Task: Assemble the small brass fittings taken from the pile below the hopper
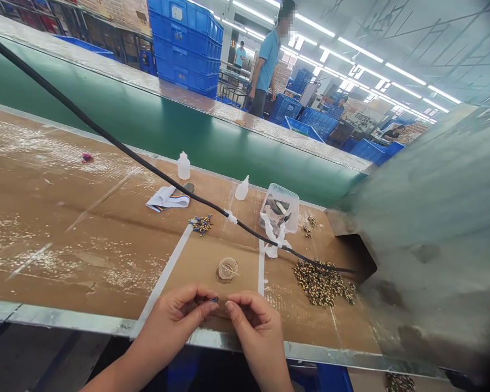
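Observation:
My left hand (182,313) is closed in a pinch on a small dark blue piece (214,299), mostly covered by the fingertips. Close beside it, my right hand (258,321) has thumb and forefinger pressed together; whatever lies between them is too small to make out. Just beyond both hands stands a small round clear cup (227,270) with a thin stick across it. Farther off is a little heap of blue and gold parts (200,224). To the right lies a large pile of small black and gold parts (322,283).
A black cable (118,142) crosses above the cardboard-covered table (106,239). At the back are two white bottles (183,166), a striped ribbon (168,198) and a clear plastic box (280,204). A metal panel (428,228) borders the right. Beyond the green conveyor (188,122), a person (267,60) stands near blue crates (185,46).

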A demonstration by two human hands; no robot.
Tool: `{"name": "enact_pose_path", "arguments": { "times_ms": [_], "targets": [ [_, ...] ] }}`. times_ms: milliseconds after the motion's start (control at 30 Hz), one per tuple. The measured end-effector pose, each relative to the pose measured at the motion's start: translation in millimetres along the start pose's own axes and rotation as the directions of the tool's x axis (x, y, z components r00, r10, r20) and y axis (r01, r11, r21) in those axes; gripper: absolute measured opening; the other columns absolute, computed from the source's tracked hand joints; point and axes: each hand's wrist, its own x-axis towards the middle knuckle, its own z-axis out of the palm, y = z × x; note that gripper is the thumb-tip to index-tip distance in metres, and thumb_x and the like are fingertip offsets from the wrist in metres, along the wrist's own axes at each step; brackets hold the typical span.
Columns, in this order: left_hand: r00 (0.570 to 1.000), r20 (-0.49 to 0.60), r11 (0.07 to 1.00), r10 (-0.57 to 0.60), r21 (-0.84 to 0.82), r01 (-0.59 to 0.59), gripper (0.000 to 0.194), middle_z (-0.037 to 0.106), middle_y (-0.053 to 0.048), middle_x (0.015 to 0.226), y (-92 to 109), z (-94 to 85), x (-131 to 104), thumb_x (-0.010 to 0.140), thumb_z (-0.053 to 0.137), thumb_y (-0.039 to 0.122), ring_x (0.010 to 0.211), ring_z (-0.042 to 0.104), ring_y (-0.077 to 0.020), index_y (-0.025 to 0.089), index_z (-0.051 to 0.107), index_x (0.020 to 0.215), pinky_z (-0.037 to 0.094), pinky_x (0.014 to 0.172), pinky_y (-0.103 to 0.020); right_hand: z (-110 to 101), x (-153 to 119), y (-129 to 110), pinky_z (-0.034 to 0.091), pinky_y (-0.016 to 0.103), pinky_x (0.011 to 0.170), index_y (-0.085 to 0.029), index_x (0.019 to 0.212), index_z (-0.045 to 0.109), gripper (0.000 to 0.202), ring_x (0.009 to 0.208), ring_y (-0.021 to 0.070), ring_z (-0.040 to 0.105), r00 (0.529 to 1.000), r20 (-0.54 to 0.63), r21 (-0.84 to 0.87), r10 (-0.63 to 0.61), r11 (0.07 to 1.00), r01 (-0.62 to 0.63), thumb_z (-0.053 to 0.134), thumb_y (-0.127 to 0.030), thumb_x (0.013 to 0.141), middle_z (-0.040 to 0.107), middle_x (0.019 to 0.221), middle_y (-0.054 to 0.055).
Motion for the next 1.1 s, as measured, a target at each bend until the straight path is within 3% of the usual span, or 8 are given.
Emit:
{"name": "enact_pose_path", "arguments": {
  "times_ms": [233,367,467,567,733,1100],
  "targets": [
    [0.997,0.040,0.998,0.066,-0.002,-0.065,0.013,0.068,-0.001,0.079,3,-0.3,1,0.077,0.062,0.031,0.076,0.065,-0.0162,0.020,0.066,0.083,0.052,0.072,-0.025,-1,1,-4,0.049,0.026,0.070,-0.020,0.082,0.069,0.016,0.078,0.0170,0.062,0.999,0.002,-0.025,-0.032,0.999,0.032,0.062,-0.034,0.081,0.067,0.082,0.004],
    [0.981,0.001,0.974,0.194,0.121,-0.193,0.008,0.060,0.000,0.076,6,-8.2,8,0.078,0.061,0.028,0.071,0.059,-0.0131,0.021,0.065,0.078,0.048,0.064,-0.022,-10,10,-7,0.046,0.026,0.068,-0.021,0.081,0.066,0.012,0.074,0.0148,0.057,0.981,-0.092,-0.208,-0.173,0.966,0.151,0.059,-0.030,0.083,0.063,0.078,0.002],
    [0.959,-0.031,0.943,0.281,0.195,-0.270,0.008,0.059,0.000,0.077,6,-14.8,16,0.079,0.061,0.028,0.074,0.058,-0.0134,0.022,0.065,0.080,0.047,0.067,-0.023,-18,19,-6,0.044,0.029,0.070,-0.023,0.085,0.065,0.009,0.078,0.0159,0.055,0.948,-0.144,-0.361,-0.283,0.907,0.216,0.060,-0.029,0.083,0.061,0.083,0.002],
    [0.962,-0.030,0.942,0.272,0.214,-0.260,0.011,0.060,0.000,0.078,5,-15.9,21,0.080,0.060,0.031,0.073,0.058,-0.0139,0.022,0.064,0.082,0.047,0.067,-0.024,-19,27,-5,0.043,0.032,0.076,-0.027,0.095,0.066,0.014,0.087,0.0183,0.054,0.935,-0.129,-0.444,-0.330,0.862,0.243,0.062,-0.030,0.082,0.060,0.090,0.003],
    [0.971,-0.020,0.950,0.238,0.214,-0.228,0.013,0.062,-0.001,0.081,2,-11.5,22,0.082,0.058,0.033,0.074,0.058,-0.0142,0.021,0.062,0.086,0.048,0.070,-0.025,-13,33,-5,0.041,0.033,0.076,-0.033,0.089,0.068,0.009,0.085,0.0182,0.054,0.938,-0.099,-0.475,-0.331,0.844,0.247,0.062,-0.033,0.083,0.060,0.087,0.000],
    [0.970,-0.039,0.951,0.239,0.211,-0.226,0.011,0.064,-0.001,0.087,-5,-12.0,19,0.082,0.056,0.027,0.080,0.061,-0.0139,0.022,0.062,0.089,0.050,0.075,-0.025,-11,35,-14,0.037,0.032,0.076,-0.025,0.080,0.062,0.009,0.084,0.0180,0.053,0.923,-0.053,-0.487,-0.381,0.817,0.309,0.056,-0.027,0.086,0.061,0.082,-0.001]
  ]
}}
